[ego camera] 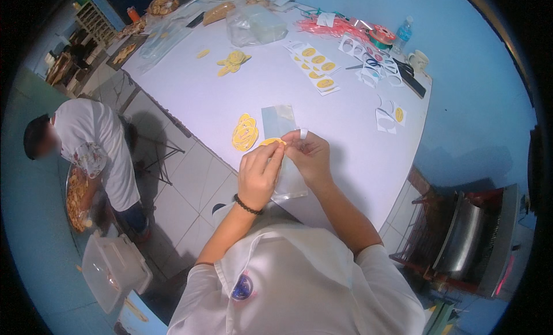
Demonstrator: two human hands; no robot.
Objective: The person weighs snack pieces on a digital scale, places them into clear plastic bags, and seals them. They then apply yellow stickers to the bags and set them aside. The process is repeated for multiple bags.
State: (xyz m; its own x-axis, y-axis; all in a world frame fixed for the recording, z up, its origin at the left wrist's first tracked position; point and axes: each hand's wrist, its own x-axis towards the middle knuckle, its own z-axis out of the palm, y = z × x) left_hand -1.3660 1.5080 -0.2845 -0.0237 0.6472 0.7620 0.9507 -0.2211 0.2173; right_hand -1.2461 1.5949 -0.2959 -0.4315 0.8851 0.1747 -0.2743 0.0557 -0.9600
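Between the fingertips of both hands is a yellow oval sticker (272, 141), partly covered by the fingers. My left hand (259, 173) pinches its near edge, and a dark bead bracelet circles that wrist. My right hand (310, 156), with a white band on one finger, grips the sticker's right end. Beneath the hands a clear plastic bag (278, 121) lies flat on the white table (185, 82). A small pile of yellow oval labels (245, 133) rests just left of the bag.
Beyond lie another label pile (233, 62), sticker sheets (313, 65), scissors (367, 64), a phone (413, 83), red ribbon strands (330, 27), a water bottle (404, 33) and a mug (417, 61). On the left a co-worker (97, 140) bends over a tray of chips (77, 197). A metal machine (462, 235) stands right.
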